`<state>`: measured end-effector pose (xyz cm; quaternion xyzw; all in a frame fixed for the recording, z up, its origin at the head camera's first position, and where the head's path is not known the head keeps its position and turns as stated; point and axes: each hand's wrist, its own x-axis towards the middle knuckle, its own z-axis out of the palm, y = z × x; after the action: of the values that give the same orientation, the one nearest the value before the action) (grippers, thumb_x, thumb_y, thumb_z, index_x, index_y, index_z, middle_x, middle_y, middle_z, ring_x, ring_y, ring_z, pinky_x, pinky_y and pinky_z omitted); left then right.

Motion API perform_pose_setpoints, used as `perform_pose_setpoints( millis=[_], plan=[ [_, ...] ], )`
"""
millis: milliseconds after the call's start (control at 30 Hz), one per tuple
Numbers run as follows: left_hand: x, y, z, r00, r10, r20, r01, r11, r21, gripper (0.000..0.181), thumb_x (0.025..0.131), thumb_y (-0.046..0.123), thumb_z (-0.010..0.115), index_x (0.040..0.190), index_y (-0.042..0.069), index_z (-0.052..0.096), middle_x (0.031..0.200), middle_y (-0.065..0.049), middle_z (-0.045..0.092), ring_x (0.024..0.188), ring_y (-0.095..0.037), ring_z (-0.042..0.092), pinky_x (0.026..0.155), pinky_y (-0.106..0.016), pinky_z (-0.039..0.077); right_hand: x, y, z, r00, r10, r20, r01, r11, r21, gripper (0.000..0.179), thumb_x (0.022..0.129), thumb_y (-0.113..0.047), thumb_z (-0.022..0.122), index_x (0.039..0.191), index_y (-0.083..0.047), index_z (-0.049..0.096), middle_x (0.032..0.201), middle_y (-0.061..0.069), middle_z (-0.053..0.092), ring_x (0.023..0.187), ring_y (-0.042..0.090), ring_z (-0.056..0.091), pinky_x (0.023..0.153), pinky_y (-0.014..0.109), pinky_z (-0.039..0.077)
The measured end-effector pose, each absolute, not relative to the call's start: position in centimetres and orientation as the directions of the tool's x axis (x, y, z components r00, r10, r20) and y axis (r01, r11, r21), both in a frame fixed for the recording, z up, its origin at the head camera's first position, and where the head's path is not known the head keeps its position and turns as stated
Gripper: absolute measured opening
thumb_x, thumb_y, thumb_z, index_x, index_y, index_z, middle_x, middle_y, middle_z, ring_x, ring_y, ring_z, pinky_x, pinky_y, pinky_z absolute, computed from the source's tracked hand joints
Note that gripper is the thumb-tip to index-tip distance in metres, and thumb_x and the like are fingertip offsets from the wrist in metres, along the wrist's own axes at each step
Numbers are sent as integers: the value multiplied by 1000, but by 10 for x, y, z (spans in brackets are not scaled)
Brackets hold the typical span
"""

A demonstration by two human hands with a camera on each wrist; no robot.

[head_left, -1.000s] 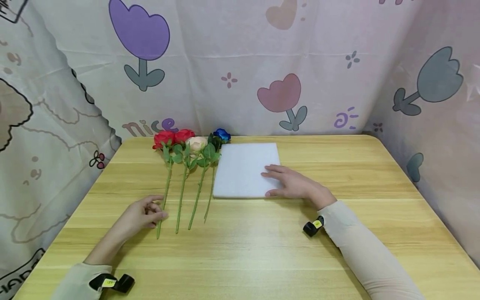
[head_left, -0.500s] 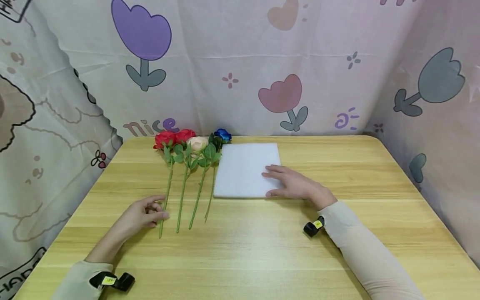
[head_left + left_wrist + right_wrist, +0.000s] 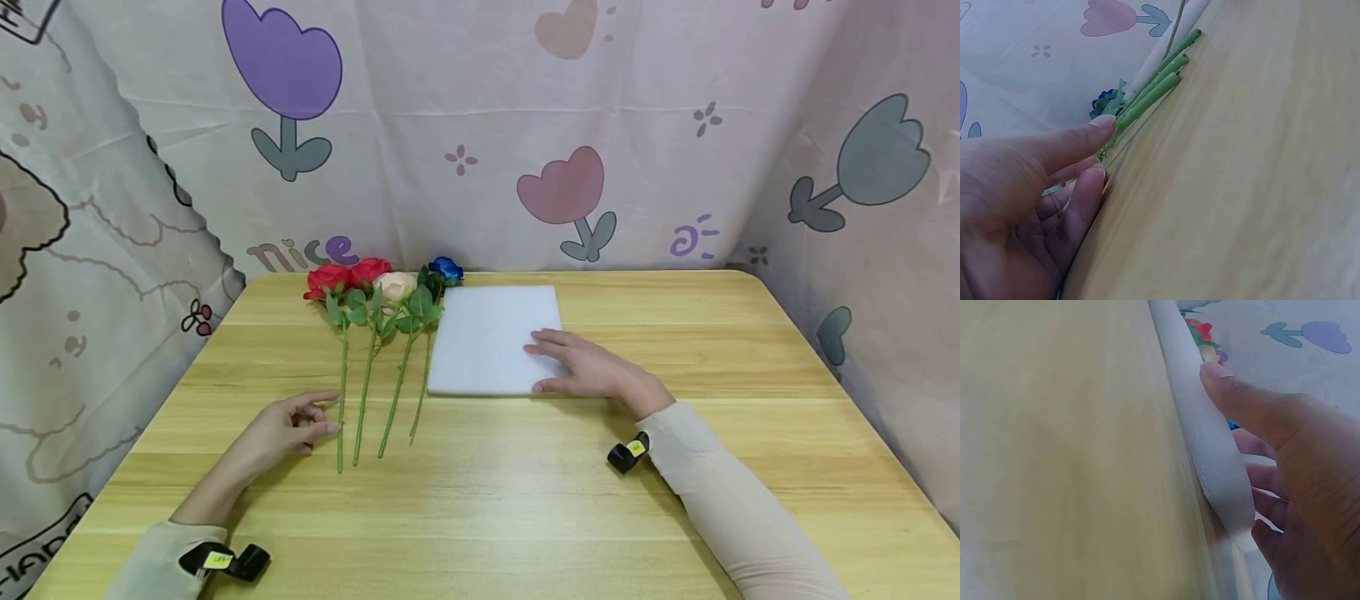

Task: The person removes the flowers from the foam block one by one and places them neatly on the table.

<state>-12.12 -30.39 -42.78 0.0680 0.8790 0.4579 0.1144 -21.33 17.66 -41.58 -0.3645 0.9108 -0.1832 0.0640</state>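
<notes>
Artificial roses lie side by side on the table, blooms away from me: a leftmost red rose, a second red rose, a cream rose and a blue rose. My left hand is at the lower stem of the leftmost one, fingertips against its left side and loosely bent. In the left wrist view, the green stems show just past the thumb. My right hand rests with spread fingers on the right side of a white foam board, whose thick edge shows in the right wrist view.
The wooden table reaches back to a hanging cloth printed with tulips. The blue rose's bloom lies close beside the board's far left corner. Black wrist cameras are strapped over both sleeves.
The lower stem of the leftmost red rose has swung right, closer to the neighbouring stem, with my left fingertips following slightly. My right hand and the foam board have stayed in place.
</notes>
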Motion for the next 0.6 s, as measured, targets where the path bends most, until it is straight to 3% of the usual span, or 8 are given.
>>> perform_pose_setpoints(
  millis=[300,600],
  plan=[
    [-123,-303,-428,-964,228,-136,15,557,830,62,90,28,73,139,-1,49,96,-13,59,69,-17,56,57,-31,57,-213,179,-415,-728,-685,18,-639,670,-378,73,90,-52,66,148,-14,44,158,9,29,145,29,23,118,45,22],
    [-123,-308,-426,-954,248,-167,-12,525,851,61,92,29,70,141,2,48,103,-15,59,77,-21,60,62,-35,59,-214,178,-416,-725,-689,23,-644,665,-380,73,89,-53,66,148,-16,44,158,8,29,145,28,24,117,45,23]
  ],
)
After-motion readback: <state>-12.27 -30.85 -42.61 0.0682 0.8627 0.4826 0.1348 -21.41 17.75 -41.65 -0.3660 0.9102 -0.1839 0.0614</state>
